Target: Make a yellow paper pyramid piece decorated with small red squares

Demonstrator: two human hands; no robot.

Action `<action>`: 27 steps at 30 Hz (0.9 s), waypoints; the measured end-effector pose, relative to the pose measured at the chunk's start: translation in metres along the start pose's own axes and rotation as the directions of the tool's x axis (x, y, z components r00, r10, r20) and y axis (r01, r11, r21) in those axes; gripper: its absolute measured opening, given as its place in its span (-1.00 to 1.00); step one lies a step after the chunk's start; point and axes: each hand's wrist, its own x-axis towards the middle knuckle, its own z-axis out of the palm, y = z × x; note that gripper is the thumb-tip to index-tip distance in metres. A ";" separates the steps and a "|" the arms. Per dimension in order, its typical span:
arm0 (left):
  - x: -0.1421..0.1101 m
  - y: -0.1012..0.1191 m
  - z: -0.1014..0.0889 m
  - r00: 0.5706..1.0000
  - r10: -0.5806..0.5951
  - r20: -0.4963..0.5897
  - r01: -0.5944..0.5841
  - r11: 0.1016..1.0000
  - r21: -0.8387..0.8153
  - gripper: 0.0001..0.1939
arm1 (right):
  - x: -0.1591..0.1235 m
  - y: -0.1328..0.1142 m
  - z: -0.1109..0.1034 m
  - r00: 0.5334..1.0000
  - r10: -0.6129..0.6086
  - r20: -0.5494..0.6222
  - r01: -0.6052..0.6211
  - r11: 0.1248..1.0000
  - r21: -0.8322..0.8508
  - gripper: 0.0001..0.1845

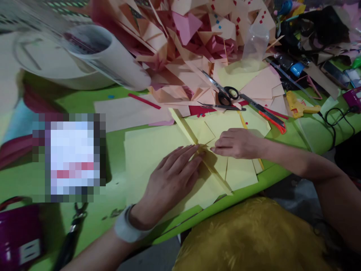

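Across the green table, near its front edge, lies yellow paper, creased but unfinished, as far as can be judged; its narrow fold stands up, not pressed flat; the left hand lies on the paper, fingers extended, tips at the fold; the right hand curls just beyond, though whether either pinches I cannot tell; a peach paper pile crowds the far side; before it, the scissors and the cutter limit space.
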 end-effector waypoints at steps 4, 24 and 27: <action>0.002 -0.001 0.001 1.000 -0.013 0.009 0.013 1.000 -0.028 -0.57 | 0.000 0.000 0.001 1.000 0.005 0.005 -0.005 1.000 0.016 -0.74; 0.008 -0.002 0.002 0.998 0.044 0.047 -0.045 0.999 0.009 -0.63 | 0.002 -0.006 -0.001 0.994 0.109 -0.008 -0.109 0.993 -0.049 -0.72; 0.009 -0.002 0.002 0.998 0.050 0.038 -0.050 0.999 0.006 -0.65 | 0.002 -0.006 0.000 0.995 0.091 -0.032 -0.093 0.994 -0.054 -0.73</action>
